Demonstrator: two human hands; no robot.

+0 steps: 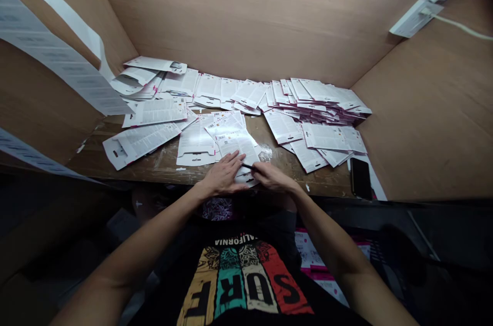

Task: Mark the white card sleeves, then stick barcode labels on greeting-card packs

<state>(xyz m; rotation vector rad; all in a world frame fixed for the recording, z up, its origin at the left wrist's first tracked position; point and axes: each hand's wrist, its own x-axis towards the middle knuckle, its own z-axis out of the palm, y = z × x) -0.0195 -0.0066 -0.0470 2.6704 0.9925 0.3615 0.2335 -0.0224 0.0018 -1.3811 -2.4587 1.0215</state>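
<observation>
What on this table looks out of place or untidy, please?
Small white scraps lie loose on the brown table, like litter beside the packets. Many packets overlap at uneven angles rather than in neat stacks. The phone lies at the table's front edge, on the right, which looks a little precarious.

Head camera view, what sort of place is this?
Likely a packing workstation: flat white printed packets are heaped across a brown tabletop, a long white printed paper strip hangs at left, and tan board walls stand on three sides.

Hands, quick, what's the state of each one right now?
Left hand: open, palm down on a white packet.
Right hand: closed, holding a thin dark tool.
</observation>
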